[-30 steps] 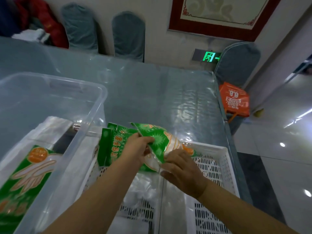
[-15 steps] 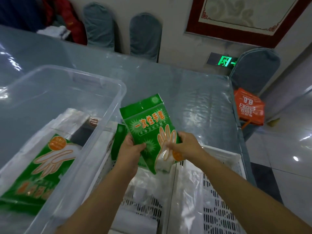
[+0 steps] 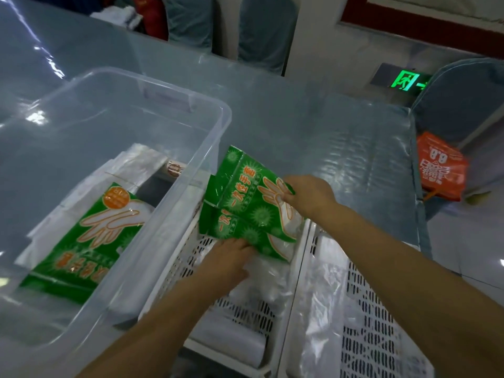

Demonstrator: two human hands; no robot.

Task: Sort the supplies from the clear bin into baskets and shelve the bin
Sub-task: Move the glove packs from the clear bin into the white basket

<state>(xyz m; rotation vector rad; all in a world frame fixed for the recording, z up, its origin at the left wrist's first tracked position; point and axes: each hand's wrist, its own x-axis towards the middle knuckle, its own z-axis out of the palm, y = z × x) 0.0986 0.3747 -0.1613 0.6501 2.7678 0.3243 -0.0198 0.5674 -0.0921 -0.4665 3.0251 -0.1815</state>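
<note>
Green printed plastic glove packet (image 3: 246, 186), upper of two, tilted above the white perforated plastic basket (image 3: 188, 257); the right hand (image 3: 309, 195) pinches its right edge, grip closed on the packet. Second green glove packet (image 3: 245, 236) directly beneath, overlapping the first, lying at the basket's far end; the left hand (image 3: 227, 261) has its fingers at this packet's lower edge, partly tucked under it. Whether that grip is closed on the packet or only touching it cannot be told.

Basket contents below the packets: crumpled clear plastic bags (image 3: 270, 285).

Second white perforated basket (image 3: 381, 347), immediately right of the first, walls touching; holds a flat clear plastic bag (image 3: 324, 317).

Clear plastic bin (image 3: 212, 132), immediately left of the first basket. Inside: a third green glove packet with an orange circle (image 3: 90, 236), lying on stacked white bags (image 3: 131, 165); a small brown roll (image 3: 174, 168) at the far side.

All containers stand on a surface with a glossy clear covering (image 3: 313, 137).

Beyond the surface: grey-covered chairs (image 3: 267, 34), a lit green exit sign (image 3: 404, 81), an orange printed bag (image 3: 440, 170) at the right.
</note>
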